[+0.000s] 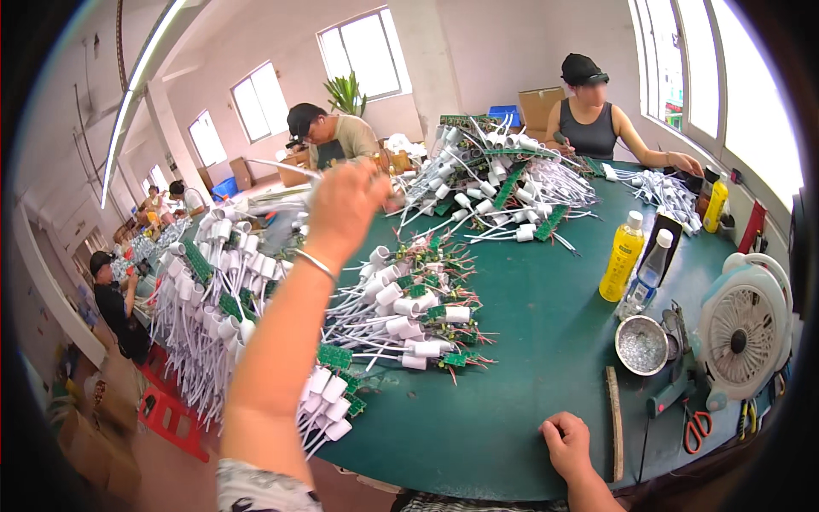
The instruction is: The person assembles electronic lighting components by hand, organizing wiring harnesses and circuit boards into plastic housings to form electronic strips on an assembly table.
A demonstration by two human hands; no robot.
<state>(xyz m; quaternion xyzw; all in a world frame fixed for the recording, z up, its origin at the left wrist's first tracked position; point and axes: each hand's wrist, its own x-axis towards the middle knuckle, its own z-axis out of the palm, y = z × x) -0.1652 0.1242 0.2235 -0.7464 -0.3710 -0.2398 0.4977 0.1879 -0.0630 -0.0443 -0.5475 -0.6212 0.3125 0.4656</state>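
My left hand (345,203) is stretched far out over the green table (546,341) and pinches a bundle of thin white wires (277,168) that trail to the left. Under the arm lie heaps of white lamp sockets wired to small green circuit boards (401,311). My right hand (565,445) rests as a closed fist on the table's near edge and holds nothing. A wooden stick (614,422) lies just right of it.
Other socket heaps (490,183) cover the far table and the left edge (213,290). At right stand a yellow bottle (622,258), a clear bottle (650,264), a metal bowl (641,345), a white fan (744,328) and red-handled scissors (698,428). Two people work across the table.
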